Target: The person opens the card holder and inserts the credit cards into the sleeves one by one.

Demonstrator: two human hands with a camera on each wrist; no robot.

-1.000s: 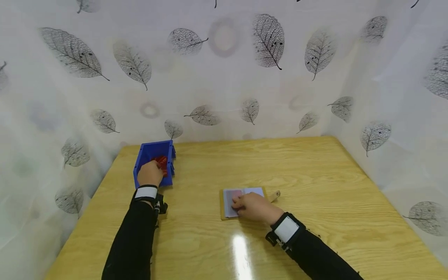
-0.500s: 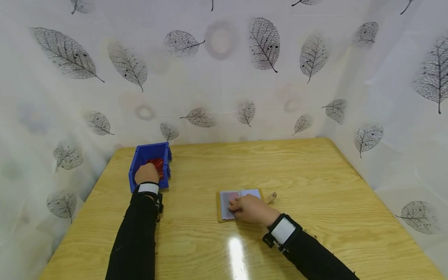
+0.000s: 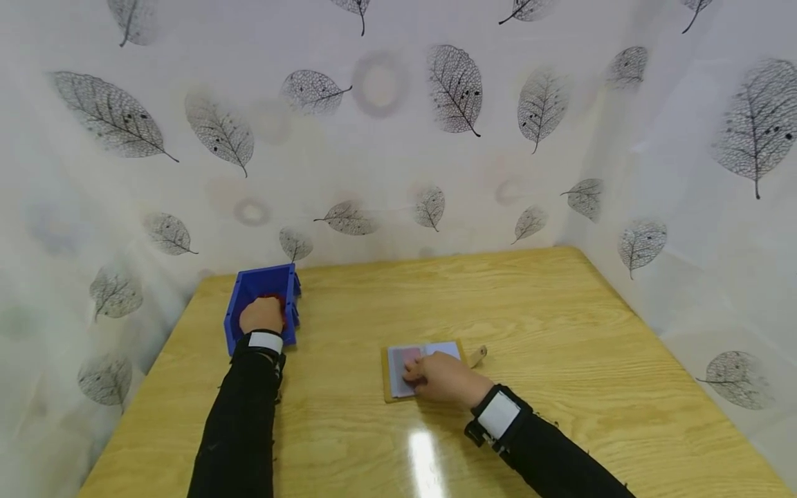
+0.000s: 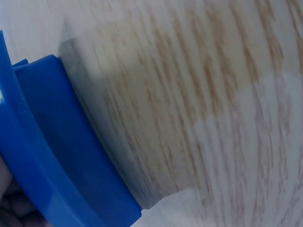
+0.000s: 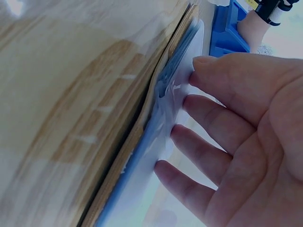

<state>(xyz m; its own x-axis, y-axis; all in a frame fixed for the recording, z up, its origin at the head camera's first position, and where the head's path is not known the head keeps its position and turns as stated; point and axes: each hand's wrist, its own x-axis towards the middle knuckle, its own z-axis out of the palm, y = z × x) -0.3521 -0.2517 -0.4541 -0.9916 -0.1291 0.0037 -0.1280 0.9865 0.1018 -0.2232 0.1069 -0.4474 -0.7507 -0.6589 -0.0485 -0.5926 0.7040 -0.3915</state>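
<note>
My left hand [image 3: 261, 315] reaches down into a blue plastic bin [image 3: 264, 279] at the back left of the table. A little red material [image 3: 281, 300] shows inside, just beyond the knuckles. The fingers are mostly hidden by the bin wall [image 4: 61, 142], and I cannot tell what they hold. My right hand [image 3: 450, 379] lies over an open booklet [image 3: 398, 373] with clear plastic pages and a tan wooden backing. In the right wrist view, that hand's fingers [image 5: 189, 146] are spread and slightly bent, their tips on the plastic pages [image 5: 165, 109]. A pinkish patch [image 3: 411, 355] shows on the left page.
A short wooden piece [image 3: 477, 356] sticks out at the booklet's right side. The wood-grain table [image 3: 535, 311] is bordered at back and sides by a white leaf-print curtain [image 3: 386, 159]. Bright glare [image 3: 425, 456] lies on the table's front part.
My left hand has gone deeper into the bin, now covering most of the red material. The right hand stays on the booklet. The whole head view has shifted slightly.
</note>
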